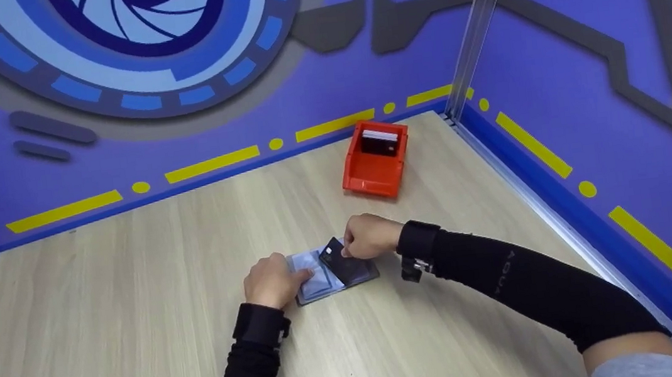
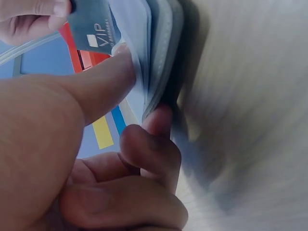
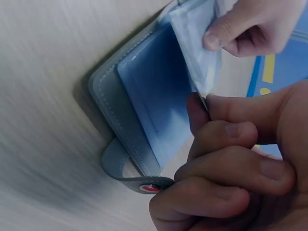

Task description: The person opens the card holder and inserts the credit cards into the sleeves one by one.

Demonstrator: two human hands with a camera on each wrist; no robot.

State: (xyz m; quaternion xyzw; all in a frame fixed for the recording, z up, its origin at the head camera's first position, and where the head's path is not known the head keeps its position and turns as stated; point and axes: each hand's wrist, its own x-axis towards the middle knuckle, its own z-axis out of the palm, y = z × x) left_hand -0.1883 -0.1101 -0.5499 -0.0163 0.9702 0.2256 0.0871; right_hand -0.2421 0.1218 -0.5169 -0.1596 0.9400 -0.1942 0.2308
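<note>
The right fingers (image 1: 350,242) pinch a black card (image 1: 345,264) over the wallet (image 1: 315,284) the left fingers (image 1: 275,265) hold.

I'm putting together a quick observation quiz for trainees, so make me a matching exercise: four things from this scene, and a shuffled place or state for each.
Things
1. left hand
2. right hand
3. red bin
4. black card over the holder

Places or states
A. has VIP printed on it
B. grips the opened card holder
C. stands beyond both hands, with cards inside
D. pinches a card

Pairs: 1-B, 2-D, 3-C, 4-A
</note>
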